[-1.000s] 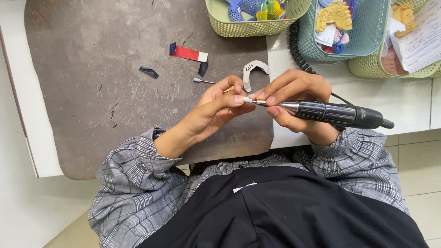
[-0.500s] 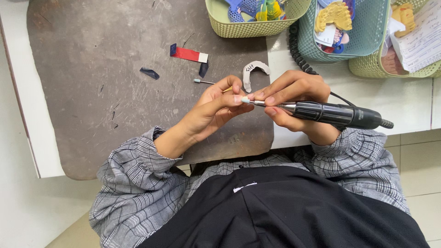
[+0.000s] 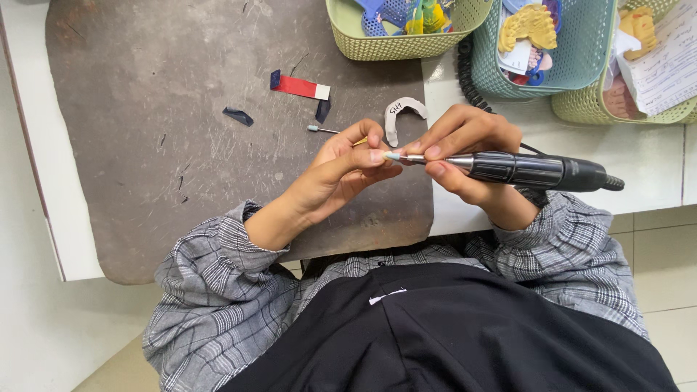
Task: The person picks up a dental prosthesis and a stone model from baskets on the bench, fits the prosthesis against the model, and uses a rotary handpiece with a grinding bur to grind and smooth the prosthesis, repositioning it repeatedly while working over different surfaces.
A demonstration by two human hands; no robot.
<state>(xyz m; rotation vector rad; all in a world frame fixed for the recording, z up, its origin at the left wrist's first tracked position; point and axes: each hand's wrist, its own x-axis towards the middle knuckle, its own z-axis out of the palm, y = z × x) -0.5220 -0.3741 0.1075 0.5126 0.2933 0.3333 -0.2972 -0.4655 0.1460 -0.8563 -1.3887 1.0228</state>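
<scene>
Scratched grey mat point(image 3: 145, 145) on white bench point(image 3: 653, 160)

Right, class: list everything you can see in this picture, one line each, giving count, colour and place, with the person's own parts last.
Work mat: one, dark grey-brown, scratched, on the white bench.
Red strip: one, red with a white end, on the mat.
Dark scraps: two small dark blue ones, on the mat.
Loose bur: one, thin metal, pale tip, on the mat.
Arch-shaped piece: one, grey, at the mat's right edge.
Baskets: three, two yellow-green, one teal, along the top, holding dental casts and paper.
Coiled cable: one, black, between baskets.
Handpiece: one, black, in the right hand.
Left hand: pinching something small at the tool's tip.
Right hand: gripping the handpiece.
Sleeves: grey checked.
</scene>
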